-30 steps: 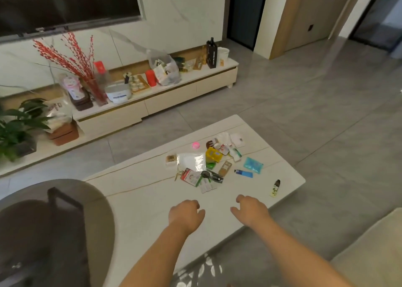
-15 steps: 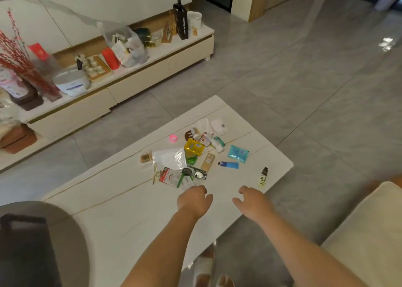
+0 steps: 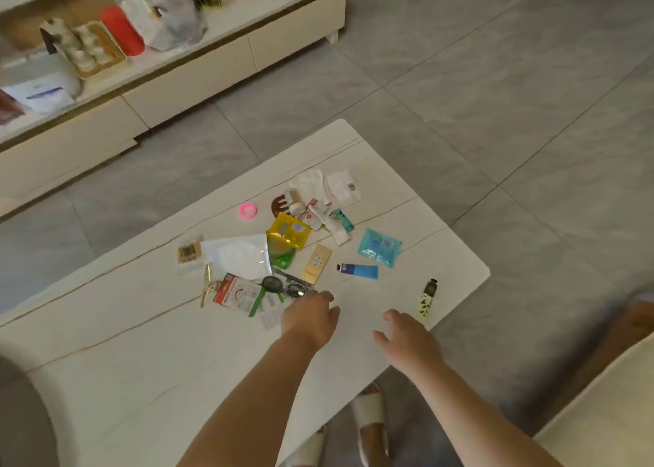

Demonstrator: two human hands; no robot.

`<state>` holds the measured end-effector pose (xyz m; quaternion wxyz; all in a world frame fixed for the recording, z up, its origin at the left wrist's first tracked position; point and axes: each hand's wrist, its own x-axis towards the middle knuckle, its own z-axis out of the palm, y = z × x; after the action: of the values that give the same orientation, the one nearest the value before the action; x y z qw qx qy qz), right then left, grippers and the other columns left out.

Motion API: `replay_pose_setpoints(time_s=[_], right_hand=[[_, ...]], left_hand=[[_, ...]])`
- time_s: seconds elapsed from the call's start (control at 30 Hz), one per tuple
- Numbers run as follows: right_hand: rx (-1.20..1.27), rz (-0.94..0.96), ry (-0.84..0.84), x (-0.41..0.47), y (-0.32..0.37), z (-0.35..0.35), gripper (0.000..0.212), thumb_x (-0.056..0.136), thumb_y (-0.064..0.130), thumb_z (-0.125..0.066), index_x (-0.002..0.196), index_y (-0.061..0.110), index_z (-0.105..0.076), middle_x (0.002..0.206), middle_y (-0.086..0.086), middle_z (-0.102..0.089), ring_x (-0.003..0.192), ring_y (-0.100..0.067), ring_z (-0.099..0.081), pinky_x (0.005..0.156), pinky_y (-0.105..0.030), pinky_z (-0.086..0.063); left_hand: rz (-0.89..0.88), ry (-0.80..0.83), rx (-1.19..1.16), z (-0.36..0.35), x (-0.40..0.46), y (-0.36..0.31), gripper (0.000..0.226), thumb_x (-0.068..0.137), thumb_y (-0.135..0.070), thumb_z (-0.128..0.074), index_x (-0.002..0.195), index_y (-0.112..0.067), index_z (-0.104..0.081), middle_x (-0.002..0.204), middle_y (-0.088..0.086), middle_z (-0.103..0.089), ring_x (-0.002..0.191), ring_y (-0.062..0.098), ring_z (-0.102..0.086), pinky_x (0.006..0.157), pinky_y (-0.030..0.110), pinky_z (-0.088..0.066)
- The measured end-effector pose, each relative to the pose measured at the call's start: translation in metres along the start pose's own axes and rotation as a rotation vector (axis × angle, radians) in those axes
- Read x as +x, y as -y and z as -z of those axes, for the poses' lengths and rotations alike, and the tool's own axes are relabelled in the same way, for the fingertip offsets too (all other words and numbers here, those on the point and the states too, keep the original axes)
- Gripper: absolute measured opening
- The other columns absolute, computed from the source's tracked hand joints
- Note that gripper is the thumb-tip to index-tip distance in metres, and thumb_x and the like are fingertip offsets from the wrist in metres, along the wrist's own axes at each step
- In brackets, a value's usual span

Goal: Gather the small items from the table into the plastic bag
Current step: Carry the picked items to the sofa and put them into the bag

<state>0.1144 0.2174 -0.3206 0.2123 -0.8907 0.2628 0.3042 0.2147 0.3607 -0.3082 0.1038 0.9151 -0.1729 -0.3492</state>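
Both hands hover empty over the white table (image 3: 141, 360), the left hand (image 3: 311, 319) loosely curled beside the sunglasses (image 3: 285, 287), the right hand (image 3: 407, 339) relaxed near the hand-cream tube (image 3: 427, 296), with the clear plastic bag (image 3: 240, 256) lying mid-frame among scattered sachets.

Home living room, coffee table (image 3: 354, 342), media console (image 3: 198, 77)

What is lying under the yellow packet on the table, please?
A green packet sticks out from under the yellow packet, on its near side. How far it extends beneath, and whether anything else is hidden there, cannot be seen. One corner also touches the clear plastic bag.
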Motion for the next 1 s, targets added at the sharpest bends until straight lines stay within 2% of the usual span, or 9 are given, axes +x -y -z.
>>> replay_pose_setpoints(time_s=[0.27,0.4,0.5,0.63,0.77,0.87,1.0], right_hand=[[-0.033,-0.097,0.025,0.110,-0.087,-0.021,0.038,0.096,0.036,-0.044,0.127,0.013,-0.045,0.132,-0.009,-0.045,0.119,-0.025,-0.049,0.092,-0.036,-0.046],[-0.068,-0.157,-0.020,0.156,-0.114,-0.035,0.041,0.096,0.032,-0.045,0.133,0.014,-0.042,0.144,-0.010,-0.034,0.122,-0.025,-0.046,0.094,-0.035,-0.045],[-0.045,-0.223,-0.072,0.183,-0.128,-0.044,0.045,0.096,0.028,-0.045,0.138,0.016,-0.037,0.148,-0.009,-0.028,0.121,-0.026,-0.045,0.092,-0.034,-0.046],[0.006,-0.296,-0.062,0.206,-0.138,-0.062,0.052,0.098,0.026,-0.044,0.147,0.025,-0.026,0.151,-0.011,-0.016,0.114,-0.024,-0.052,0.089,-0.034,-0.049],[-0.014,-0.260,-0.093,0.218,-0.138,-0.073,0.061,0.099,0.024,-0.045,0.151,0.032,-0.014,0.154,-0.011,-0.006,0.121,-0.020,-0.046,0.090,-0.030,-0.051],[-0.020,-0.198,-0.141,0.225,-0.134,-0.076,0.073,0.096,0.018,-0.051,0.152,0.030,-0.007,0.152,-0.010,-0.014,0.123,-0.019,-0.042,0.089,-0.027,-0.051],[-0.015,-0.135,-0.153,0.231,-0.122,-0.070,0.080,0.094,0.024,-0.054,0.153,0.019,0.000,0.133,-0.004,-0.044,0.119,-0.017,-0.045,0.085,-0.027,-0.051]], left_hand=[[-0.038,0.016,0.115,-0.067,0.120,-0.048,0.044,0.098,-0.033,-0.044,0.141,-0.024,-0.042,0.138,0.003,-0.049,0.126,0.021,-0.045,0.100,0.036,-0.045],[-0.025,0.018,0.132,-0.099,0.167,-0.060,0.041,0.098,-0.031,-0.045,0.138,-0.020,-0.045,0.139,0.003,-0.046,0.130,0.021,-0.037,0.101,0.035,-0.043],[-0.034,-0.012,0.171,-0.116,0.198,-0.064,0.042,0.096,-0.026,-0.048,0.138,-0.020,-0.045,0.139,0.003,-0.045,0.132,0.023,-0.033,0.103,0.036,-0.040],[-0.003,-0.028,0.239,-0.133,0.223,-0.064,0.053,0.091,-0.016,-0.056,0.141,-0.018,-0.038,0.142,0.005,-0.038,0.135,0.026,-0.028,0.108,0.038,-0.035],[0.008,-0.042,0.403,-0.148,0.236,-0.058,0.056,0.087,-0.019,-0.063,0.137,-0.016,-0.039,0.139,0.007,-0.039,0.131,0.027,-0.034,0.111,0.038,-0.031],[0.013,-0.046,0.469,-0.150,0.240,-0.055,0.055,0.084,-0.021,-0.067,0.131,-0.016,-0.039,0.129,0.007,-0.045,0.119,0.026,-0.042,0.102,0.036,-0.035],[0.091,-0.042,0.335,-0.147,0.237,-0.053,0.041,0.093,-0.028,-0.054,0.130,-0.015,-0.042,0.120,0.007,-0.047,0.108,0.024,-0.051,0.092,0.034,-0.043]])
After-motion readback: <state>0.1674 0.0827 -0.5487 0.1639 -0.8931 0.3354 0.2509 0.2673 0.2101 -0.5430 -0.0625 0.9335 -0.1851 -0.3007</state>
